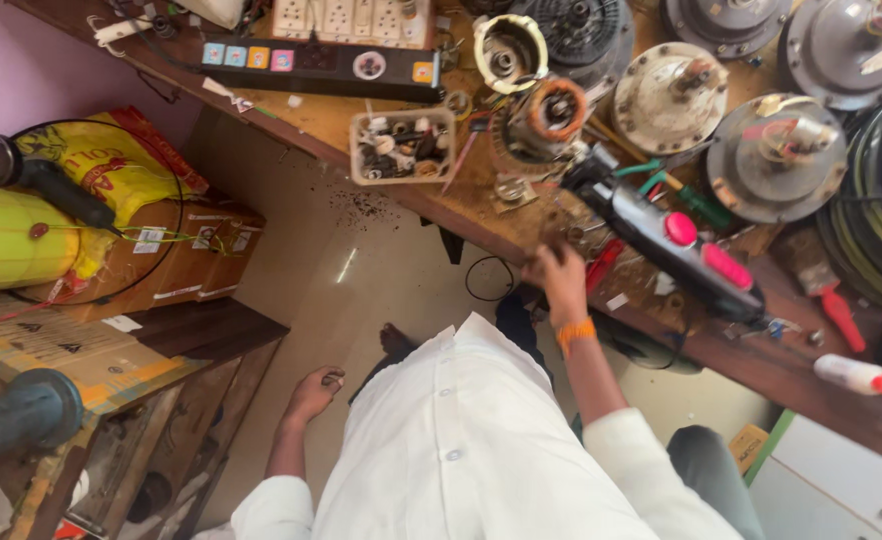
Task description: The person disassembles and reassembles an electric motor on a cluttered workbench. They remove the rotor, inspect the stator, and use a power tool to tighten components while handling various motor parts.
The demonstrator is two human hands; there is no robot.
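Observation:
My right hand [558, 275], with an orange band on its wrist, reaches to the front edge of the wooden workbench [761, 365]. Its fingers curl down on the littered benchtop, just left of a black power tool [661, 235] with pink buttons. What lies under the fingers is hidden. My left hand [316, 390] hangs low over the floor with fingers loosely curled and nothing visible in it. A white shirt covers my body at the bottom of the view.
On the bench: a clear tray of small parts [401, 145], a black power strip [321, 65], a copper-wound stator [551, 115], round fan motor housings [776, 155], a green-handled screwdriver [696, 200] and a white bottle [851, 375]. At left are cardboard boxes [191, 255] and a yellow sack [111, 160].

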